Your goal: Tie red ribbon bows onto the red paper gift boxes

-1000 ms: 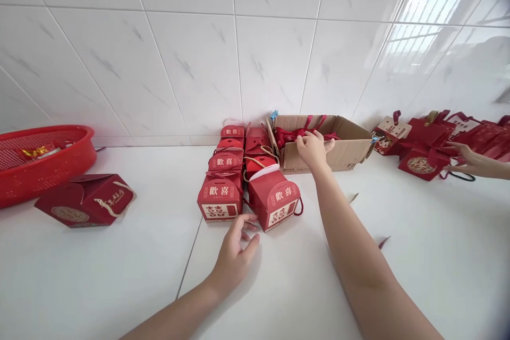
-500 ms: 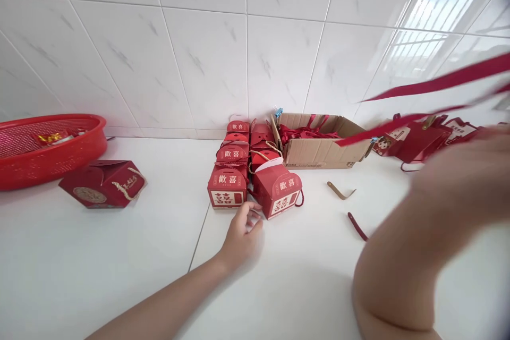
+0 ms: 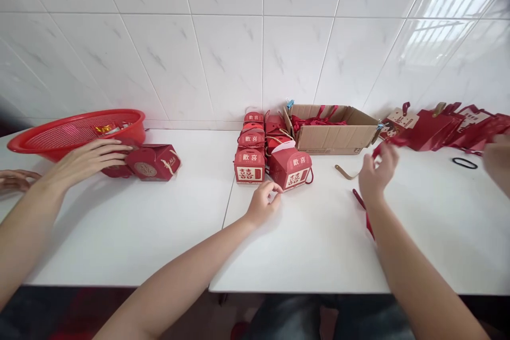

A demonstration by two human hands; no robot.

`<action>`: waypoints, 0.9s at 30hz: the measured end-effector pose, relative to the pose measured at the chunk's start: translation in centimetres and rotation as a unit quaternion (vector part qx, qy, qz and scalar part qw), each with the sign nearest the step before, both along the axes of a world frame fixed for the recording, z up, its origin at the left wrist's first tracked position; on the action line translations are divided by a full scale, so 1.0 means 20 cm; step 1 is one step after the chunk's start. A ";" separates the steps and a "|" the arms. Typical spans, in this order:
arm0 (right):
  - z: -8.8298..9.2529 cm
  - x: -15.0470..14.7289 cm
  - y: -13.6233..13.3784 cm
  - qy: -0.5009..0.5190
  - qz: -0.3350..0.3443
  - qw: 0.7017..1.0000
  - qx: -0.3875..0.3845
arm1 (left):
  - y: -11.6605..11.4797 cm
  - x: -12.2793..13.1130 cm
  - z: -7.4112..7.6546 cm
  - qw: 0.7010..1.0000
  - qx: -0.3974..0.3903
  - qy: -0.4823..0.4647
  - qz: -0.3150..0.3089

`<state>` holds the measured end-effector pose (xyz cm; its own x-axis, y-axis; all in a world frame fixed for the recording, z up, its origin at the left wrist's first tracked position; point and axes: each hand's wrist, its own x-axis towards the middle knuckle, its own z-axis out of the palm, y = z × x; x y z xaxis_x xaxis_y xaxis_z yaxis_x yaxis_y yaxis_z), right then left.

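My left hand (image 3: 263,204) rests on the table by the lower corner of a red gift box (image 3: 290,169). Its fingers are loosely curled, thumb and forefinger apart, with nothing held. The box stands slightly turned at the front of the right-hand row. Beside it is another red gift box (image 3: 249,166), first in the left-hand row. My right hand (image 3: 377,171) is closed on a red ribbon (image 3: 370,223), whose end shows below the wrist; the part at the fingers is blurred. Near that hand lie a tan strap (image 3: 345,172) and a dark red strap (image 3: 358,198).
A cardboard box (image 3: 330,138) of red ribbons stands against the wall. Red bags (image 3: 430,130) and a black loop (image 3: 464,163) are at right, near another person's blurred hand (image 3: 498,159). At left, another person's hand (image 3: 90,159) reaches dark red boxes (image 3: 153,163) beside a red basket (image 3: 137,130).
My right hand has come down and inward from the upper right with the ribbon. My left hand stays by the box. Another person's hands have appeared at left, and the view takes in more table.
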<state>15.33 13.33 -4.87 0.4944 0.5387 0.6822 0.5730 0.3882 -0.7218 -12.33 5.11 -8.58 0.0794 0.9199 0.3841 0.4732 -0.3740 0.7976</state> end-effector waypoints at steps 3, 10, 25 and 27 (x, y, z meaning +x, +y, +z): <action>-0.22 -0.03 0.03 0.004 0.031 0.995 -0.094 | -0.02 -0.01 0.02 1.000 0.006 -0.007 0.003; -0.29 -0.05 0.03 -0.030 0.093 0.985 -0.146 | -0.13 -0.04 0.18 0.998 0.032 -0.049 0.009; -0.27 -0.08 0.00 -0.025 0.118 0.979 -0.162 | -0.28 -0.89 0.14 0.866 -0.098 -0.211 0.443; -0.28 -0.08 0.00 -0.024 0.115 0.979 -0.165 | -0.22 -0.93 0.17 0.880 -0.062 -0.183 0.435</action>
<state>13.74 13.31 -10.37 0.3055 0.8273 0.4714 0.5335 0.2614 -0.8044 -30.97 0.75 -5.26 -0.7830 0.6084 0.1293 0.2403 0.1041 0.9651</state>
